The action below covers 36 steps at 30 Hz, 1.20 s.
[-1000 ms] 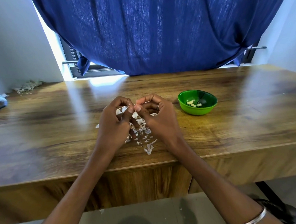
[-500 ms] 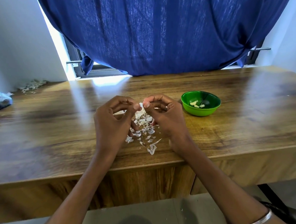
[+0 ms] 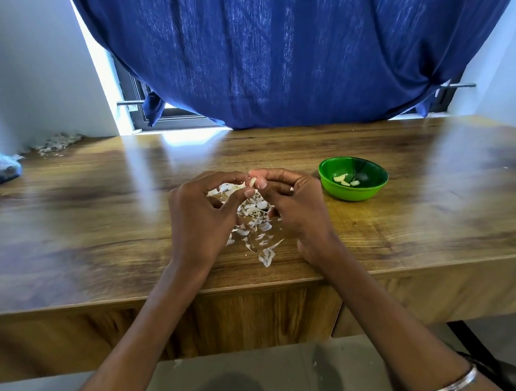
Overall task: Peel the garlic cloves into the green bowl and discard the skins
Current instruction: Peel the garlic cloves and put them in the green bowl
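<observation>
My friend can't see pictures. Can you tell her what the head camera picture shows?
Two hands, the left hand and right hand, pinch a garlic clove between their fingertips above a pile of papery skins on a wooden table. To the right stands a green bowl holding a few peeled cloves; a blue curtain hangs behind.

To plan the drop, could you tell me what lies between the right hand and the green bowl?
Only bare wooden table shows between the right hand and green bowl in the head view.
</observation>
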Available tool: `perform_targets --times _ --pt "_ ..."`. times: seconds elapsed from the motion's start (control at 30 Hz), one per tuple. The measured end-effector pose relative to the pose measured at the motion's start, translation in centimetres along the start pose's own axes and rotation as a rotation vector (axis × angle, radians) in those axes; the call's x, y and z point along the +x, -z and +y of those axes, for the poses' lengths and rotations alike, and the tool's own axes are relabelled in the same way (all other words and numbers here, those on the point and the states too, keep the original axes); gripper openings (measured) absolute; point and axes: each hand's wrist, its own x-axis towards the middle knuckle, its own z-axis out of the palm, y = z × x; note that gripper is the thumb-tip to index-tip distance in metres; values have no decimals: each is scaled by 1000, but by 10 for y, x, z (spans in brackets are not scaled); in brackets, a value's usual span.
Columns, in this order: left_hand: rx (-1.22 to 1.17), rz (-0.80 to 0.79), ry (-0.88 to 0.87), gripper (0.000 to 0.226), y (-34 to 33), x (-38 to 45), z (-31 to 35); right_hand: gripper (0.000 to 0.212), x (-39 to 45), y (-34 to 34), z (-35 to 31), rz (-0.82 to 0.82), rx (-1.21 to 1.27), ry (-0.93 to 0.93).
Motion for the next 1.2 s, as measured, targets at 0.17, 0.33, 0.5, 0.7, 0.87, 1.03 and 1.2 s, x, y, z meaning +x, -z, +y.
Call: perform_targets --times 0.17,0.33,0.5,0.7,0.87,1.03,1.2 --pt "20 55 -65 9 0 1 -2 16 0 -1 -2 -16 -27 -6" --pt "60 80 -52 8 -2 1 -1 12 1 -2 1 -23 -143 28" --pt "39 62 -37 11 -3 2 -2 10 2 0 3 -27 -168 60" --pt "69 63 -67 8 -2 5 -5 9 2 0 3 -11 -157 42" --pt "62 52 -61 8 -2 3 -4 10 2 3 2 -32 -75 5" --pt "1 18 -26 8 -2 4 -4 15 2 3 2 -23 -59 54" --pt "-15 12 -11 11 -2 3 -1 12 3 3 3 4 -70 104"
